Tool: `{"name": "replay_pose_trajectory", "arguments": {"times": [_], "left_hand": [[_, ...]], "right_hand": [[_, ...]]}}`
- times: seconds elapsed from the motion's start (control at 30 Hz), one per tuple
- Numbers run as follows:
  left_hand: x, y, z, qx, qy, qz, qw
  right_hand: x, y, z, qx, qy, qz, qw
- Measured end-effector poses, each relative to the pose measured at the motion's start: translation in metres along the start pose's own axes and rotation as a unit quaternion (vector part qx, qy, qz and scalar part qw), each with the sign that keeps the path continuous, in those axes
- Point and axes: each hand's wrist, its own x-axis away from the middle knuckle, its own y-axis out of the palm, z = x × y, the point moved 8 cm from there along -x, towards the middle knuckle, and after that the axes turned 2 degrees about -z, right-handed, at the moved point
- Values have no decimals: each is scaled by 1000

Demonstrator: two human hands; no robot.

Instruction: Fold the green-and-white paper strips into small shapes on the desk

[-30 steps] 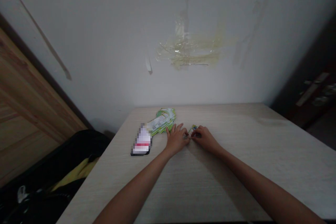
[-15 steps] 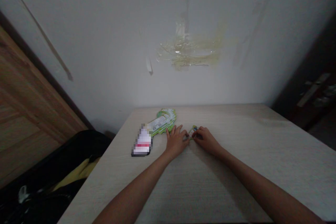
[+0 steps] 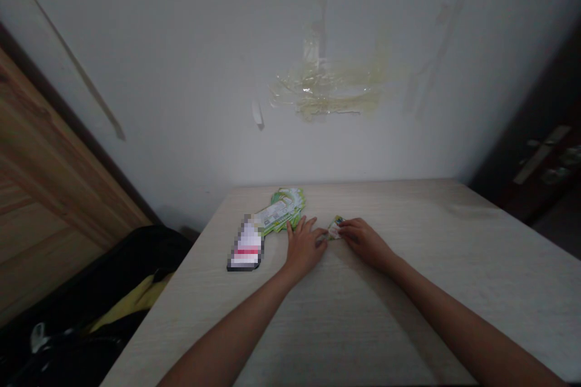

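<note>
My left hand lies flat on the pale wooden table, fingers spread, with its fingertips touching a small green and white card. My right hand is beside it, its fingers pinched on the near edge of that card, which lies on the tabletop. A fanned stack of green and white cards rests just left of my left hand, towards the wall.
A phone lies on the table left of the card stack. A white wall with tape residue stands behind the table. A black and yellow bag sits on the floor at the left, beside wooden panelling.
My right hand has drawn back slightly so more of the small card shows. My left hand has stayed in place.
</note>
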Motion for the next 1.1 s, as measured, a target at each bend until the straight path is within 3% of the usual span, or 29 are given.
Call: {"name": "replay_pose_trajectory", "arguments": {"times": [0.5, 0.7, 1.1], "left_hand": [[-1, -3, -2, 18, 5, 56, 998], [0, -1, -2, 14, 17, 54, 998], [-1, 3, -5, 0, 13, 49, 999]], "right_hand": [[1, 7, -3, 30, 9, -23, 999], [0, 6, -6, 40, 7, -19, 999], [0, 9, -10, -58, -28, -34, 997]]}}
